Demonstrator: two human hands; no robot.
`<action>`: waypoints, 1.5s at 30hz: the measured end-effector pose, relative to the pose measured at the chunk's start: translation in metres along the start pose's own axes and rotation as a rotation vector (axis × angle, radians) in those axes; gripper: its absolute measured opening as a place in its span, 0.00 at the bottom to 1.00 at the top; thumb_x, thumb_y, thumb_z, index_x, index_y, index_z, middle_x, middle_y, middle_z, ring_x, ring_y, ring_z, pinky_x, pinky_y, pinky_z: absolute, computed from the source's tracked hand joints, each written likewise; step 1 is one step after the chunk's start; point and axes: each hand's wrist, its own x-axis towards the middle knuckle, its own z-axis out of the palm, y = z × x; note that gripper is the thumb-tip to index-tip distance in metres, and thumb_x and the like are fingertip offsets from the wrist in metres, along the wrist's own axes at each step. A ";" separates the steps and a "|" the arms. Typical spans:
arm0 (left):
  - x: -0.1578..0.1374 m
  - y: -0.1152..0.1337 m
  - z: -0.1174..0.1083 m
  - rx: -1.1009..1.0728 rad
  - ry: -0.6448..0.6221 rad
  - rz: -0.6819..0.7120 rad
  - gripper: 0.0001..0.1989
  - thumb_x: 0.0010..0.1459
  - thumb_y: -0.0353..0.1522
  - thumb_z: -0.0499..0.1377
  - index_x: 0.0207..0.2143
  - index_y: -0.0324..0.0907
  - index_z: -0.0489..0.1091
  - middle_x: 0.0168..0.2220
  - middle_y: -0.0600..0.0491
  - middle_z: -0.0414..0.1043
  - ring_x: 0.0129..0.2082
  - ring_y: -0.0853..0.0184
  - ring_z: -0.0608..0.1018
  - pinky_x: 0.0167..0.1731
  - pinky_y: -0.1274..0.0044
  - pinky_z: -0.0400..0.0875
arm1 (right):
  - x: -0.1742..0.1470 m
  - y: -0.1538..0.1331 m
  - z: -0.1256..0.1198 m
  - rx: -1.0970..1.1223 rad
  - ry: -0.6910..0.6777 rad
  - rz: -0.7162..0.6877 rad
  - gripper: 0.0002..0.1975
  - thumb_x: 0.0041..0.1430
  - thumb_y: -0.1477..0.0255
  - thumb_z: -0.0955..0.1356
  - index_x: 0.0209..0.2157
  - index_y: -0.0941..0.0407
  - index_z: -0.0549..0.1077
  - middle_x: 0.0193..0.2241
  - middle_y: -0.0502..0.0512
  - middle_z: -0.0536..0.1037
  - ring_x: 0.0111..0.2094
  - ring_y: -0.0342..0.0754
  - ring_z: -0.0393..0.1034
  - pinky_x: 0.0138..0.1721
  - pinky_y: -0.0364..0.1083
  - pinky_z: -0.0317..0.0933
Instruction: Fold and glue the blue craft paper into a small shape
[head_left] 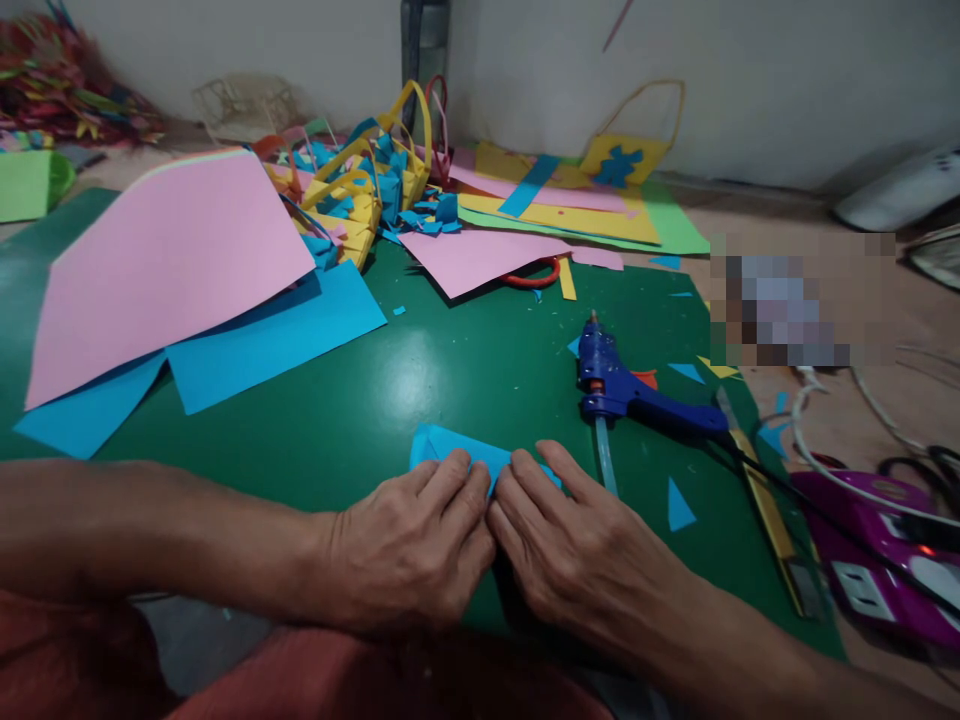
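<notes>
A small folded piece of blue paper (450,440) lies at the near edge of the green table (420,360). My left hand (427,535) covers its left part, fingers bent and pressed together on it. Right beside it, my right hand (559,530) grips the paper's right part, with curled fingers and the index finger along the far edge. The fingertips of both hands nearly meet, hiding the paper's near side. A blue glue gun (619,385) with a clear glue stick (604,455) lies just beyond my right hand.
Pink sheets (172,270) lie over blue sheets (277,340) on the left. Small paper baskets (352,210) crowd the back. Red-handled scissors (536,275) lie partly under pink paper. A yellow cutter knife (769,510), paper scraps and a purple power strip (877,560) are right.
</notes>
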 end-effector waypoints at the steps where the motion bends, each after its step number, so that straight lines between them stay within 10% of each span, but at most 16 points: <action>1: 0.000 0.000 0.000 0.002 0.004 -0.002 0.15 0.59 0.28 0.45 0.38 0.30 0.69 0.42 0.34 0.73 0.41 0.51 0.76 0.34 0.65 0.73 | 0.000 0.001 0.000 0.004 0.004 -0.002 0.11 0.54 0.78 0.59 0.34 0.63 0.72 0.31 0.62 0.75 0.34 0.55 0.67 0.45 0.58 0.55; 15: -0.001 0.000 0.001 0.020 -0.008 0.003 0.15 0.58 0.28 0.45 0.41 0.29 0.68 0.43 0.34 0.73 0.42 0.49 0.76 0.35 0.64 0.74 | -0.001 0.015 -0.006 0.125 0.012 0.016 0.11 0.57 0.79 0.59 0.28 0.60 0.71 0.26 0.58 0.75 0.33 0.53 0.68 0.45 0.56 0.56; 21: -0.002 0.000 0.000 0.043 -0.020 0.021 0.15 0.59 0.26 0.47 0.45 0.28 0.66 0.42 0.36 0.74 0.42 0.48 0.76 0.36 0.64 0.73 | -0.012 0.053 -0.027 0.335 0.088 0.347 0.12 0.60 0.81 0.57 0.33 0.59 0.71 0.31 0.55 0.77 0.34 0.47 0.69 0.40 0.49 0.59; 30: 0.001 -0.002 0.004 0.080 -0.125 -0.014 0.18 0.61 0.39 0.50 0.45 0.34 0.68 0.43 0.45 0.71 0.43 0.54 0.73 0.34 0.69 0.72 | -0.011 0.059 -0.014 0.401 -0.215 0.526 0.10 0.58 0.78 0.62 0.29 0.58 0.74 0.26 0.54 0.75 0.31 0.47 0.67 0.38 0.47 0.56; 45: 0.000 -0.001 0.002 0.050 -0.103 0.001 0.12 0.57 0.25 0.50 0.42 0.32 0.68 0.44 0.42 0.71 0.43 0.52 0.73 0.37 0.67 0.72 | -0.015 0.028 -0.016 0.018 -0.188 0.086 0.07 0.56 0.78 0.63 0.25 0.58 0.68 0.22 0.53 0.70 0.27 0.48 0.61 0.42 0.53 0.51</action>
